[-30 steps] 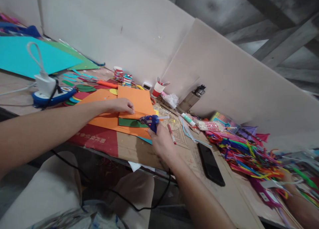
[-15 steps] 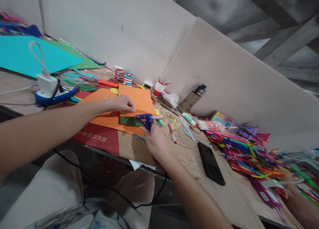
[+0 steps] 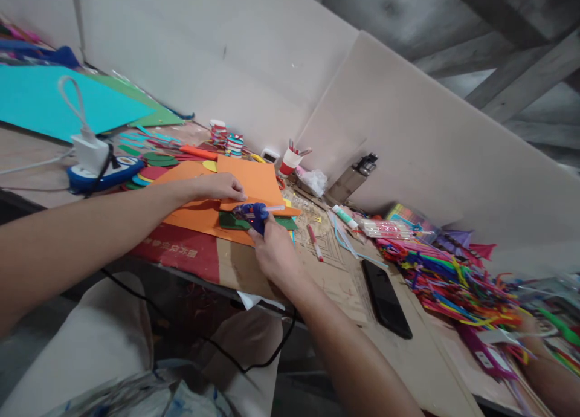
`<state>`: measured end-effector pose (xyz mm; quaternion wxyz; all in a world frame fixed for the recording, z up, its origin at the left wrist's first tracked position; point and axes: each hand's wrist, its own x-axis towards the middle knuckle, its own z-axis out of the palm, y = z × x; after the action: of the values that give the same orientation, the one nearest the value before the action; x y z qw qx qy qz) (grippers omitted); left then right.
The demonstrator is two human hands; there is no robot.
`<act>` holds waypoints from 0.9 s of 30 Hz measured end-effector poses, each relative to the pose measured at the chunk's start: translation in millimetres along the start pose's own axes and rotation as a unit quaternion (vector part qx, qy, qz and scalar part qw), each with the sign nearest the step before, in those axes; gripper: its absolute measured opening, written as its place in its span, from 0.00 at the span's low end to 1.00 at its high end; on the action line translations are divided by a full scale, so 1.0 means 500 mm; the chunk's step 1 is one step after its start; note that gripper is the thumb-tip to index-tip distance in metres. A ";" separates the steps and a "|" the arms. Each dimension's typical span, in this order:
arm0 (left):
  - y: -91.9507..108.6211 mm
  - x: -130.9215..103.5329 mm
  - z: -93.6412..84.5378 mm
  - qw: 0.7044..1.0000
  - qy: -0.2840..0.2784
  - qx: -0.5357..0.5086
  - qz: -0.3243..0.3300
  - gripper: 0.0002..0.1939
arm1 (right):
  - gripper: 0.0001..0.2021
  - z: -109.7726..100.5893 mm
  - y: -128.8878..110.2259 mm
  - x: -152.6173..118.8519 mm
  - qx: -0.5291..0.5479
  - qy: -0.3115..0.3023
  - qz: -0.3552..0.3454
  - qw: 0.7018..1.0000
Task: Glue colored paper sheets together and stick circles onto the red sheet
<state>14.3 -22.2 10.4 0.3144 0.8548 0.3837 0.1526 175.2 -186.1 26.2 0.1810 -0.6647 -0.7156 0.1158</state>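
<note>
My right hand (image 3: pixel 277 248) is closed around a blue hot glue gun (image 3: pixel 257 217), a clear glue stick poking from its back end. Its nozzle points left over a dark green strip (image 3: pixel 233 220), close to the near edge of an orange sheet (image 3: pixel 251 178). My left hand (image 3: pixel 226 187) has its fingers curled in at that edge, pinching the sheet and holding it up off the green strip. Underneath lies a larger orange sheet (image 3: pixel 193 222). The fingertips of my left hand are partly hidden.
A black phone (image 3: pixel 386 299) and a red pen (image 3: pixel 315 243) lie on cardboard at right. Beyond are bundled pipe cleaners (image 3: pixel 448 284) and another person's arm (image 3: pixel 544 362). A power strip (image 3: pixel 97 174) sits at left; a black cord (image 3: pixel 217 349) hangs below the table edge.
My right hand has moved the glue gun slightly left along the green strip. My left hand stays at the orange sheet's edge.
</note>
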 end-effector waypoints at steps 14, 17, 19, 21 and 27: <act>0.000 -0.002 0.001 0.998 -0.001 -0.053 -0.039 0.19 | 0.15 0.004 -0.010 0.017 -0.014 -0.010 0.001 1.000; -0.001 -0.004 0.002 0.997 0.010 -0.068 -0.033 0.18 | 0.15 -0.018 0.006 0.012 -0.031 -0.009 0.044 0.999; -0.004 -0.004 0.003 0.997 0.014 -0.072 -0.028 0.19 | 0.14 -0.032 0.010 0.006 -0.040 -0.007 0.068 0.997; -0.005 -0.003 0.005 0.996 0.014 -0.077 -0.031 0.19 | 0.14 -0.037 0.007 0.002 -0.033 -0.013 0.066 0.997; -0.007 -0.002 0.004 0.995 0.001 -0.085 -0.048 0.19 | 0.16 -0.015 -0.013 0.009 0.020 -0.017 0.011 1.000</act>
<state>12.8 -22.1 6.5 0.3926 0.8052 0.4104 0.1706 172.4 -182.6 36.1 0.1809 -0.6662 -0.7091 0.1437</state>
